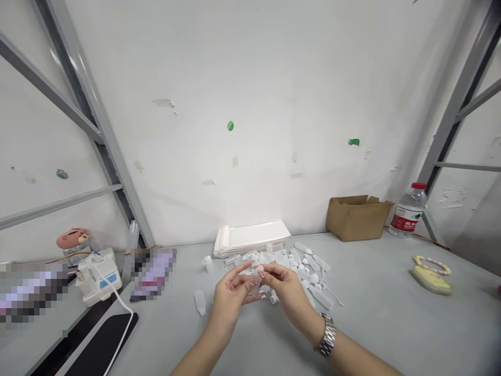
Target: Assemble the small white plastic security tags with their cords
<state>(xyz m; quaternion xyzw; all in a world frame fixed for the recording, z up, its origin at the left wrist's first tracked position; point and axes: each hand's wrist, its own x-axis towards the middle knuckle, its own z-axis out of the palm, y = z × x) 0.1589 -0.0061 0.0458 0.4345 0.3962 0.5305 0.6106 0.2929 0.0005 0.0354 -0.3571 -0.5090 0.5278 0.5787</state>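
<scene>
A small translucent plastic bottle [255, 280] is held between my two hands above the grey table. My left hand [230, 293] is closed around its body, thumb in front. With thumb and fingertips, my right hand [285, 286] pinches the bottle's top end; what part sits there is too small to tell. Behind and under the hands spreads a loose pile of white and clear bottles and caps [313, 261]. Left of the pile stands a bottle with its cap and a strap [208, 263]. Nearer to me, a capless-looking bottle [200, 303] lies flat.
Behind the pile lies a stack of white envelopes or sheets [254, 235]. A cardboard box [358, 219] and a red-capped water bottle [409, 213] stand at the back right; a yellow item [430, 280] lies nearer. At left are a power strip [99, 277], white cable and black phone [104, 344].
</scene>
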